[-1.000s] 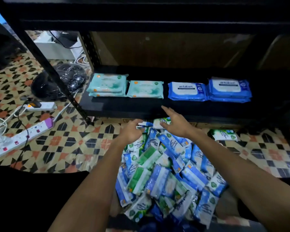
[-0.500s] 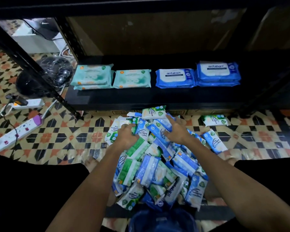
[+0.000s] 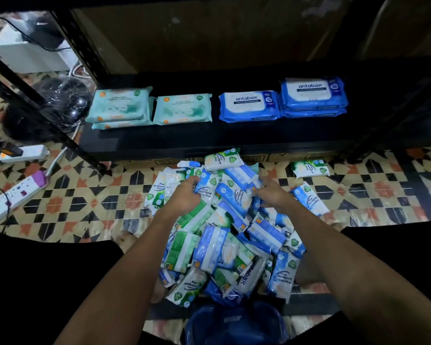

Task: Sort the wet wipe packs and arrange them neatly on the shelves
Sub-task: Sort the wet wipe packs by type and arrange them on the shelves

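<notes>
A heap of small wet wipe packs [image 3: 224, 235], blue-white and green-white, lies on the patterned floor in front of me. My left hand [image 3: 184, 196] is sunk into its far left side, fingers curled round a blue-white pack [image 3: 207, 189]. My right hand [image 3: 271, 194] reaches in from the right, fingers stretched out and touching blue packs near the top. On the black bottom shelf [image 3: 159, 143] sit two teal stacks [image 3: 121, 107] [image 3: 182, 109] and two blue antabax stacks [image 3: 249, 105] [image 3: 314, 94].
Two stray packs [image 3: 310, 168] [image 3: 311, 199] lie right of the heap. Power strips [image 3: 15, 192] [image 3: 23, 153] and cables lie on the floor at left, beside a black wrapped bundle [image 3: 52, 103] and the shelf's slanting post [image 3: 47, 123]. A blue container [image 3: 234, 324] sits nearest me.
One second ago my right hand was stretched toward the shelf edge; both hands have since dropped into the heap's far end. The view has tilted down.
</notes>
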